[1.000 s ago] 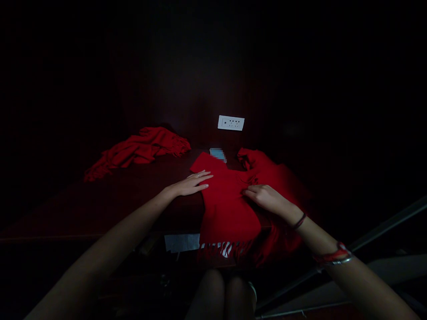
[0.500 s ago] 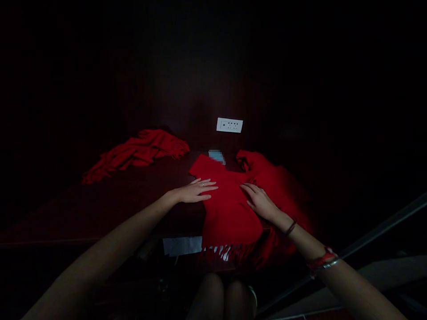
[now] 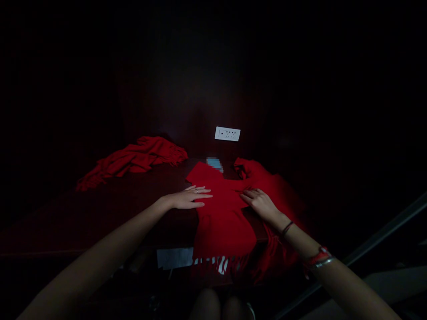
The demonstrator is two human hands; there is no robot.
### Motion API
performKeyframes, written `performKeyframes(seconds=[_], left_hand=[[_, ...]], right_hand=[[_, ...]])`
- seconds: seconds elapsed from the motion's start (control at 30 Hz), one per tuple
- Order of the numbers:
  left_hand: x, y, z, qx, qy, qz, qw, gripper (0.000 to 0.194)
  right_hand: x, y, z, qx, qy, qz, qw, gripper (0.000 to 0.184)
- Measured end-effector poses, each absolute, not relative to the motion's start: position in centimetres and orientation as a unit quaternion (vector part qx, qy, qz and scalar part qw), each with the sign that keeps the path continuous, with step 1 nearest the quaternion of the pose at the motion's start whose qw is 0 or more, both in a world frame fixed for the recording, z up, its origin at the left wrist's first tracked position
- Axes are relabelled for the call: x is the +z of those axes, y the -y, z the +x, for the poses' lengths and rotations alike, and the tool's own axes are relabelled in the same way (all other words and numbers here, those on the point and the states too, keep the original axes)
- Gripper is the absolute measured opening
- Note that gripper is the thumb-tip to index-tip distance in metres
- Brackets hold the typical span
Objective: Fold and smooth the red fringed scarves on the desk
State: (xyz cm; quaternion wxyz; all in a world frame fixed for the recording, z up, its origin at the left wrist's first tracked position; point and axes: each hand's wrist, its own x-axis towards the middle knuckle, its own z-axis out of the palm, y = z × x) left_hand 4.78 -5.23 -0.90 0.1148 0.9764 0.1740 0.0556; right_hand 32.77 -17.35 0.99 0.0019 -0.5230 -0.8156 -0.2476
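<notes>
A red fringed scarf [image 3: 223, 231] lies over the dark table, its fringe hanging past the front edge. Spread flat on its left side is my left hand [image 3: 187, 198], open, with a ring on one finger. My right hand [image 3: 262, 204] has its fingers curled and closed on the scarf's right edge; the fingertips are partly hidden. Beside and behind that hand, more red cloth [image 3: 278, 189] lies in a loose heap that droops over the table's front. I cannot tell whether it belongs to the same scarf.
Another crumpled red scarf [image 3: 143, 155] rests at the back left of the dark table [image 3: 133, 213]. A small blurred blue item [image 3: 214, 164] lies near the wall, below a white socket plate [image 3: 227, 134]. A pale sheet [image 3: 175, 258] shows below the table's front edge. Surroundings are very dark.
My right hand's fingers have curled in on the scarf's edge, where they lay flatter before. My left hand stays flat on the cloth. The whole scene sits slightly lower in view.
</notes>
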Motion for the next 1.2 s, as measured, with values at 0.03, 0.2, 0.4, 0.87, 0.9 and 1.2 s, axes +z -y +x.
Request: performKeyframes(seconds=[0.03,0.2,0.4,0.87,0.9,1.2], left_hand=[[-0.9,5.1,4.6,0.054,-0.175,0.976,0.121,0.043],[-0.6,5.1,4.3,0.049,-0.168,0.974,0.144,0.041],[0.5,6.1,6.3,0.093,-0.176,0.976,0.094,0.032],[-1.4,5.8,10.2,0.044,-0.308,0.947,0.080,0.088],[-1.4,5.8,10.0,0.040,-0.312,0.946,0.083,0.090],[-1.3,5.5,8.8,0.022,-0.372,0.923,0.097,0.103]], right_hand=[[1.4,17.6,33.2,-0.275,0.810,-0.518,0.000,0.034],[2.0,18.8,33.9,-0.301,0.801,-0.516,-0.032,0.030],[3.0,18.5,33.3,-0.112,0.798,-0.582,-0.106,0.039],[-1.8,12.3,25.4,0.000,0.706,-0.704,0.076,0.051],[-2.2,12.4,25.7,0.012,0.700,-0.711,0.065,0.052],[0.3,11.7,25.3,0.024,0.704,-0.710,0.024,0.054]])
